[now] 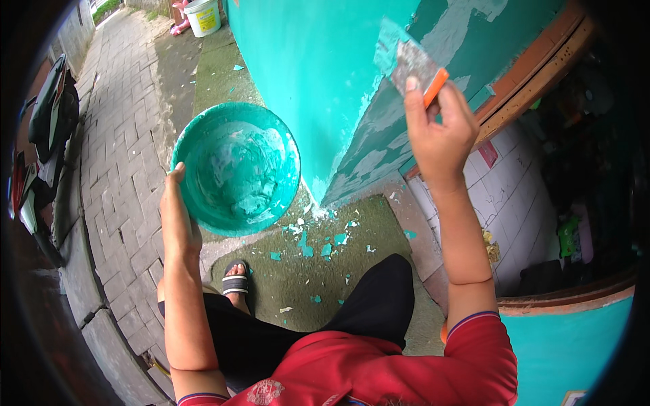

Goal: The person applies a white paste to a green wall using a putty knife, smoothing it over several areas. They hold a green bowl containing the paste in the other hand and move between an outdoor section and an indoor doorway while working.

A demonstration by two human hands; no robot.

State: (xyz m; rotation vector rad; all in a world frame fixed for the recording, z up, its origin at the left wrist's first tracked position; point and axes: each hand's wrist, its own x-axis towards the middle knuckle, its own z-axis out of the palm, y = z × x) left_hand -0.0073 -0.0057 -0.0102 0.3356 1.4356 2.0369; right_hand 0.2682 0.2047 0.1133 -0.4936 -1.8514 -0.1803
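My left hand (178, 213) grips a round teal plastic basin (200, 153) by its left rim. Whitish and teal paste or scrapings coat its inside. My right hand (443, 132) is raised, closed on a putty knife (434, 84) with an orange handle and a wide blade smeared grey and teal. The blade is at the corner face of the teal wall (305, 74); whether it touches cannot be told. That face has peeled, pale grey patches (365, 145). Teal and white flakes (306, 247) lie on the concrete below the corner.
A paved alley (118, 169) runs along the left beside parked motorbikes (47, 142). A white bucket (202, 17) stands at the top. At the right, a wood-framed doorway (514, 88) opens onto a white tiled surface (508, 189). My sandalled foot (236, 284) stands on the concrete.
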